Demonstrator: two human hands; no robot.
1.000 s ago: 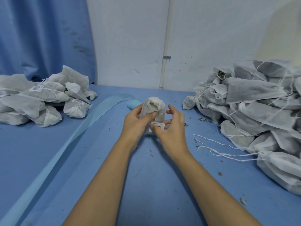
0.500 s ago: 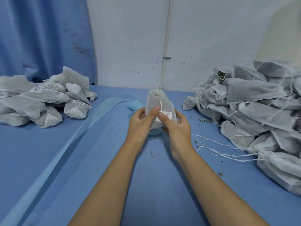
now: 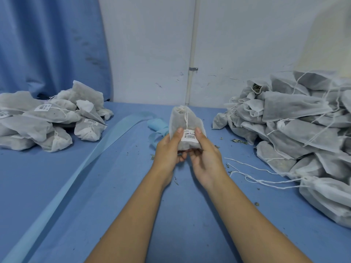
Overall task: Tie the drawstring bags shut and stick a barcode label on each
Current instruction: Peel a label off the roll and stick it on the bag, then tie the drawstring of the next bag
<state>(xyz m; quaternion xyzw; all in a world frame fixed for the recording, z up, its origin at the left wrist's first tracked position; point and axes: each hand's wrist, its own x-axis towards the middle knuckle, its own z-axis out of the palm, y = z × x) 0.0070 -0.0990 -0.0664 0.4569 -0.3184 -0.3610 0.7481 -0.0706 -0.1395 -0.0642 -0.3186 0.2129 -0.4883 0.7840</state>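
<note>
A small white drawstring bag [image 3: 181,120] stands upright in both my hands above the middle of the blue table [image 3: 114,186]. Its neck is gathered and tied, and the string hangs down the front. A white barcode label [image 3: 190,136] is stuck on its lower front. My left hand [image 3: 168,150] grips the bag's left side with the thumb beside the label. My right hand [image 3: 206,154] grips the right side, its thumb on the label's right edge.
A pile of labelled, tied bags [image 3: 49,118] lies at the left. A larger heap of bags [image 3: 296,130] with loose strings [image 3: 252,173] fills the right. A pale blue backing strip [image 3: 91,154] runs diagonally across the table, with a crumpled blue roll [image 3: 156,124] behind the hands.
The bag has been turned upright and raised slightly, the label now facing me flat on its front. Both thumbs have shifted to the label's sides.
</note>
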